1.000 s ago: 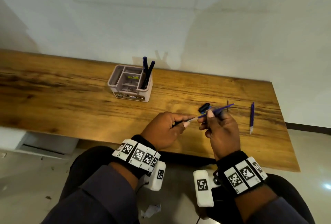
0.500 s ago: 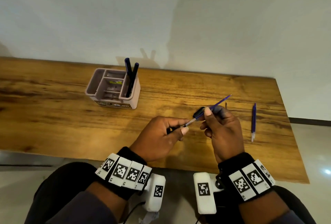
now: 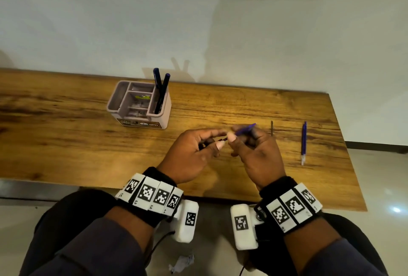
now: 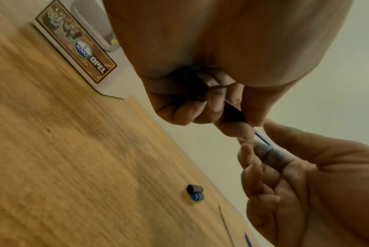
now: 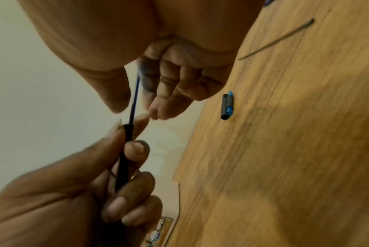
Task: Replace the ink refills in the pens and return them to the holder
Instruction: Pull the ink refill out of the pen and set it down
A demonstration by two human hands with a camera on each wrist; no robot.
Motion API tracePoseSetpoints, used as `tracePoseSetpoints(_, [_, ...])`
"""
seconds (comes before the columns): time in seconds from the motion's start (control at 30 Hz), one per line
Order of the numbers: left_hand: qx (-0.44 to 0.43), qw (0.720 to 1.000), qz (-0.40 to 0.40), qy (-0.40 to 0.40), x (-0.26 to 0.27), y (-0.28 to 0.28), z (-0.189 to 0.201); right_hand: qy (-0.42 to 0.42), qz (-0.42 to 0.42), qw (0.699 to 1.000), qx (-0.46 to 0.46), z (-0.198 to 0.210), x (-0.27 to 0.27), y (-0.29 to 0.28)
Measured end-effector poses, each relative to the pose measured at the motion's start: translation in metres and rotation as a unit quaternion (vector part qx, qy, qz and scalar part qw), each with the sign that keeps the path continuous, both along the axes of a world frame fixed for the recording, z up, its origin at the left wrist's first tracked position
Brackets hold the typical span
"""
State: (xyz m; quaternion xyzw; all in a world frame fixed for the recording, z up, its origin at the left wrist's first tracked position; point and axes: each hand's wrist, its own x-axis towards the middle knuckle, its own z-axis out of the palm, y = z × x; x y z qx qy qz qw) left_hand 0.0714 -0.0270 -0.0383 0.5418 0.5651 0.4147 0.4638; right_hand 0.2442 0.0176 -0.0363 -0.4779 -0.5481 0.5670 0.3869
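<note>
The long wooden table (image 3: 66, 134) spans the middle of the head view. A pale grey compartmented plastic pen holder (image 3: 141, 119) stands upper left of centre, with two dark blue pens (image 3: 160, 90) upright in its right compartment.

At frame centre, the left hand (image 3: 192, 154) is clenched round a black pen barrel (image 5: 124, 150) — thumb and curled fingers grasp it along its length. The right hand (image 3: 258, 156) pinches a thin blue ink refill (image 5: 135, 98) between thumb and forefinger; the refill's lower end enters the barrel's open mouth, just past the left fingertips.

Right of the hands lie a thin dark used refill (image 3: 271, 127) and, farther right, a blue refill pair (image 3: 304, 141). A small black-and-blue pen cap piece (image 5: 227, 105) rests on the table — visible in both wrist views.
</note>
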Motion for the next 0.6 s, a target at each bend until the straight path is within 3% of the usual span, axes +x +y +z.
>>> tracePoseSetpoints(0.1, [0.010, 1.000, -0.004, 0.019, -0.001, -0.001, 0.003, 0.032, -0.098, 0.995, 0.004, 0.013, 0.005, 0.005])
tracePoseSetpoints(0.27, [0.017, 1.000, -0.003, 0.023, 0.001, -0.001, 0.004, -0.041, -0.009, 0.999, 0.013, 0.017, 0.012, 0.007])
tracePoseSetpoints(0.33, [0.019, 0.999, 0.006, 0.030, 0.001, -0.001, 0.002, -0.065, -0.046, 0.997, -0.016, 0.013, 0.015, 0.015])
tracePoseSetpoints(0.43, [0.017, 0.998, 0.030, 0.043, -0.003, 0.001, 0.000, -0.192, -0.128, 0.973, -0.014, -0.004, 0.026, 0.036])
tracePoseSetpoints(0.5, [0.015, 0.997, 0.057, 0.047, -0.006, 0.002, -0.001, -0.301, -0.060, 0.951, -0.029, -0.019, 0.028, 0.040])
tracePoseSetpoints(0.6, [0.009, 0.995, 0.086, 0.049, -0.007, 0.003, -0.001, -0.386, 0.009, 0.922, -0.036, -0.035, 0.020, 0.036])
